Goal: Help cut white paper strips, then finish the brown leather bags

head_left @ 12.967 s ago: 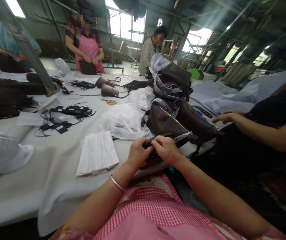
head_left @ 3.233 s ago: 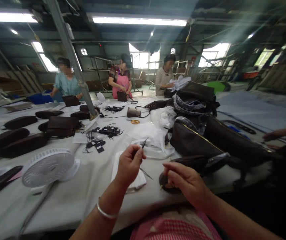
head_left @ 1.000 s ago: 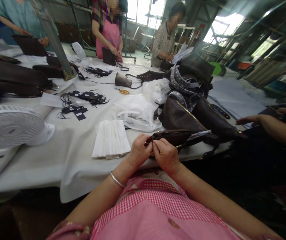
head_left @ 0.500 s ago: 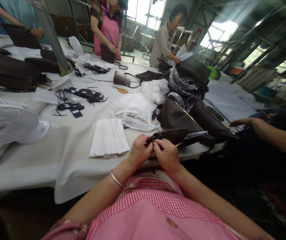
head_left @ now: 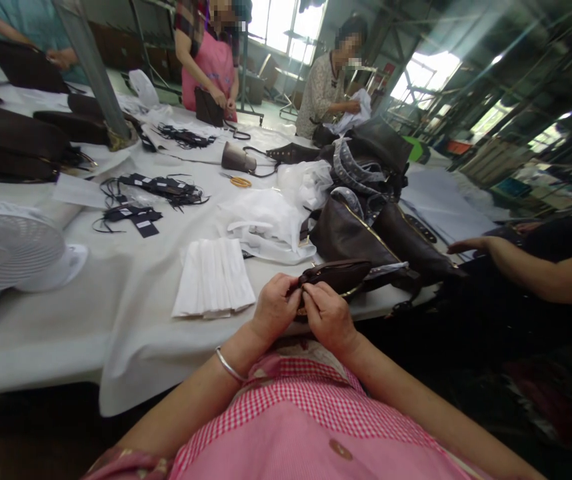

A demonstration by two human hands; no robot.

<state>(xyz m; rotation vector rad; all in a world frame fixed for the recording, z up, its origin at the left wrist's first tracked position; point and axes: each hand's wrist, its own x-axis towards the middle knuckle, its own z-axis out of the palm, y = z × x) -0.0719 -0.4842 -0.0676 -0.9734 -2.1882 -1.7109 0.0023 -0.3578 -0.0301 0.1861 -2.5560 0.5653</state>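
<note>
At the table's front edge, my left hand [head_left: 277, 307] and my right hand [head_left: 330, 313] meet at the near end of a dark brown leather bag [head_left: 339, 272]. Both are closed, thumbs and fingertips pinching the bag's end close together. The exact part between the fingertips is too small and covered to make out. A gold zipper edge shows on the bag's right side. Just left of my hands lies a stack of folded white strips [head_left: 213, 279]. Behind the bag rests a larger dark brown leather bag [head_left: 349, 233] with a gold zipper.
White plastic bags [head_left: 266, 220], yellow-handled scissors [head_left: 240, 181] and black tags [head_left: 163, 189] lie on the white-covered table [head_left: 136, 300]. A white fan [head_left: 11, 247] stands at left. A co-worker's arm [head_left: 531, 267] reaches in at right; other people work across the table.
The view has shifted slightly, so the table things sit a little further left. My hands stay pinched at the bag's end. The far co-worker at right now lifts white material.
</note>
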